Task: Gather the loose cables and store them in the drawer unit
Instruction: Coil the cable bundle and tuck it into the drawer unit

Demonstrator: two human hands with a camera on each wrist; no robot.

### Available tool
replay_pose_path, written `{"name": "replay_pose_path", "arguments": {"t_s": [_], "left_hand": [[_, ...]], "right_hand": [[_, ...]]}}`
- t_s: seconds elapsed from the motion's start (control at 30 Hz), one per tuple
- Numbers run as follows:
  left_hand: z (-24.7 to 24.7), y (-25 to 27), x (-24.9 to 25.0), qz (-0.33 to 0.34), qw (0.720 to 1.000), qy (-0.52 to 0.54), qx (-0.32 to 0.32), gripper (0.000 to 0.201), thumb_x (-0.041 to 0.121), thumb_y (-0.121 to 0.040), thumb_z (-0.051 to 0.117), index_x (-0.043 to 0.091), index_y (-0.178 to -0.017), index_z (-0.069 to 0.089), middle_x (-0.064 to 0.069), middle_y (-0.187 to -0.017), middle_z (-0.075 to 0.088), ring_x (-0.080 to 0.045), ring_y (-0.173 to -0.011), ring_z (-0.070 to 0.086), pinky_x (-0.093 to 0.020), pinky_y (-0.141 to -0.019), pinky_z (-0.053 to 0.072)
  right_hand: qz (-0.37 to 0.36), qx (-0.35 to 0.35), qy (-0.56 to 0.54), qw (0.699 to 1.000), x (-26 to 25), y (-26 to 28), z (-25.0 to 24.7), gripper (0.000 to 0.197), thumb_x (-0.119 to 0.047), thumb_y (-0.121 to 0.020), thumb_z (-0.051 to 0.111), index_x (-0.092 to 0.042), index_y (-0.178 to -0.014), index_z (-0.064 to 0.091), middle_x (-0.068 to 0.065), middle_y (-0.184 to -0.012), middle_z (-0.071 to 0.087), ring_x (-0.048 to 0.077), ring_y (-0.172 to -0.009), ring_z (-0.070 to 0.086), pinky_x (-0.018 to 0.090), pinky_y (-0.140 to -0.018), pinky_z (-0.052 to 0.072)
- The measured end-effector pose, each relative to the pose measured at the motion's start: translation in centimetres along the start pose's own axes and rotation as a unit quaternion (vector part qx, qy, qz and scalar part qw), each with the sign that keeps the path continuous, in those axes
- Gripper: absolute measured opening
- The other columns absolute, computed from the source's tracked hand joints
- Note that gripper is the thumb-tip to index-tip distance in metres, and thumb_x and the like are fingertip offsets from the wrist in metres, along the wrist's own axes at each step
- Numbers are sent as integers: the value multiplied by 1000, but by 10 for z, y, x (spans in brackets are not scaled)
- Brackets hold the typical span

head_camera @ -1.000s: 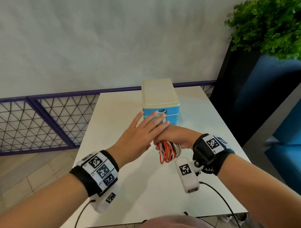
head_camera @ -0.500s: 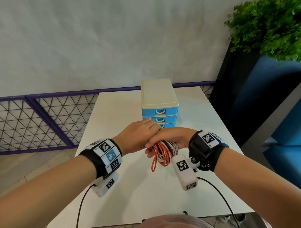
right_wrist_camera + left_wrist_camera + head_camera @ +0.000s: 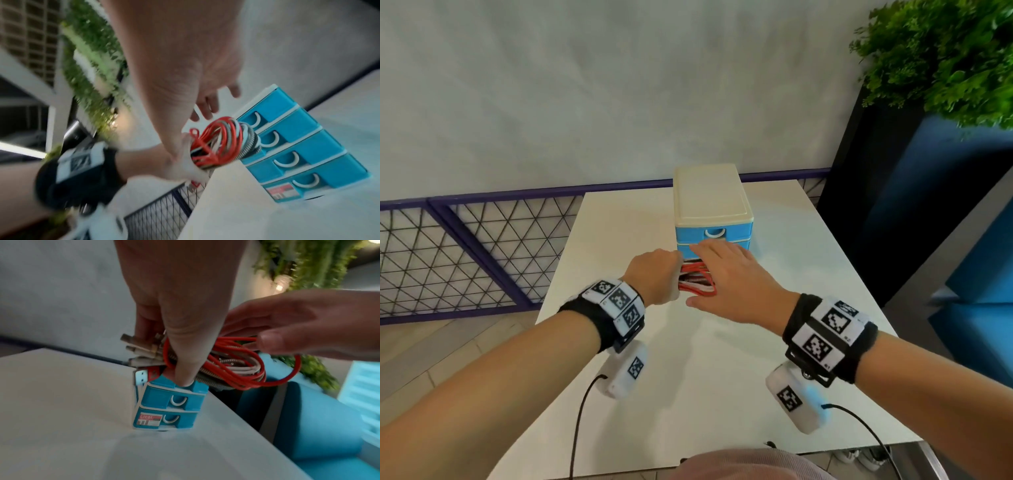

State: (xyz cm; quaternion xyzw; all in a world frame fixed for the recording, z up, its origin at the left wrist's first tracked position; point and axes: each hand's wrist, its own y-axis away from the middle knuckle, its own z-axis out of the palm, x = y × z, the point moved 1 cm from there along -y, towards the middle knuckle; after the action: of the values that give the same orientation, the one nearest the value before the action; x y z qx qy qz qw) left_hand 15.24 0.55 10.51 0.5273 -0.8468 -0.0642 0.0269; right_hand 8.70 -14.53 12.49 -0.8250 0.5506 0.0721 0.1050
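red and white cables: bundle of cables [image 3: 697, 282], coiled, gripped in the left hand [image 3: 654, 279], held above the table just in front of the drawer unit [image 3: 712, 212]; plug ends stick out past the fingers in the left wrist view.
change: half a second ago the right hand [image 3: 732, 281] held the bundle with the left laid over it; now the left hand alone clenches the coil and the right is released, fingers straight, reaching toward the drawer fronts.
meaning: judged a hand-over, freeing the right hand to pull a drawer; gathering looks done, storing not yet begun.
drawers: blue fronts with white handles, all appear closed; which handle the right hand aims at cannot be told.
in the way: the bundle hangs close before the upper drawer fronts and may block a drawer sliding out.
surroundings: white table [image 3: 722, 394]; purple mesh railing [image 3: 482, 246] at left; green plant [image 3: 945, 58] at right.
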Motion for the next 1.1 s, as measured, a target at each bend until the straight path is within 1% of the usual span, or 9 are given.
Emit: {"name": "replay_pose_path", "arguments": {"t_s": [0.1, 0.23, 0.43, 0.53, 0.63, 0.73, 0.83, 0.97, 1.1], "left_hand": [[-6, -8, -6, -51, 991, 90, -89, 22, 21, -68, 64, 14, -88, 58, -3, -75, 65, -20, -60, 58, -28, -58, 46], [-17, -8, -5, -47, 946, 213, -239, 14, 13, -65, 60, 5, -75, 66, -9, -63, 71, -18, -45, 57, -23, -52, 47], [-8, 1, 3, -7, 937, 209, -281, 8, 16, -67, 65, 16, -73, 59, 1, -64, 66, -11, -51, 57, -18, -52, 43], [1, 5, 8, 2, 939, 208, -274, 12, 20, -66, 67, 20, -72, 56, 1, -71, 62, -14, -60, 54, -22, -59, 44], [9, 8, 14, 18, 937, 212, -278, 14, 22, -67, 67, 24, -70, 54, 0, -77, 61, -16, -67, 54, -26, -65, 45], [12, 6, 19, 32, 936, 234, -261, 17, 21, -70, 67, 26, -70, 51, 3, -75, 59, -14, -67, 53, -24, -64, 44], [9, 1, 20, 48, 933, 283, -217, 24, 27, -73, 73, 28, -88, 53, 6, -85, 61, -14, -77, 59, -23, -67, 49], [-1, -19, -5, 50, 968, 246, -26, 62, 52, -78, 67, 18, -126, 48, 1, -124, 50, -16, -114, 50, -35, -97, 45], [-12, -34, -32, 81, 981, 143, 105, 44, 21, -95, 48, 15, -137, 38, -2, -146, 34, -21, -133, 35, -41, -106, 38]], "right_hand": [[-86, 72, 160, 981, -1, 6, 15, 96, -60, -77, 65, -7, -148, 28, 11, -151, 38, 29, -144, 29, 56, -116, 23], [-67, 49, 307, 948, 16, 3, 36, 116, -65, -73, 65, 0, -151, 9, 19, -158, 23, 38, -148, 10, 65, -112, 18], [-102, 84, 320, 938, 24, -1, 51, 86, -49, -80, 65, -2, -145, 32, 16, -140, 50, 34, -143, 30, 67, -112, 16], [-138, 103, 255, 952, 30, -8, 54, 72, -35, -76, 72, -5, -136, 47, 9, -111, 68, 30, -119, 58, 58, -107, 34], [-183, 74, 228, 953, 33, -11, 49, 49, -37, -67, 78, -13, -109, 67, -1, -73, 69, 24, -68, 67, 34, -70, 48], [-196, 33, 232, 952, 38, -15, 44, 27, -35, -61, 80, -17, -75, 66, -4, -59, 64, 21, -52, 61, 28, -57, 42], [-170, -14, 241, 955, 48, -21, 37, 20, -31, -63, 76, -18, -71, 63, -3, -59, 65, 22, -53, 62, 30, -56, 43], [-86, -66, 246, 963, 69, -33, 18, 23, -27, -74, 62, -17, -94, 62, 0, -76, 70, 26, -70, 67, 32, -66, 46], [-44, -74, 261, 961, 79, -48, 2, 47, -31, -84, 55, -17, -128, 46, 3, -89, 70, 26, -77, 67, 32, -69, 46]]}}
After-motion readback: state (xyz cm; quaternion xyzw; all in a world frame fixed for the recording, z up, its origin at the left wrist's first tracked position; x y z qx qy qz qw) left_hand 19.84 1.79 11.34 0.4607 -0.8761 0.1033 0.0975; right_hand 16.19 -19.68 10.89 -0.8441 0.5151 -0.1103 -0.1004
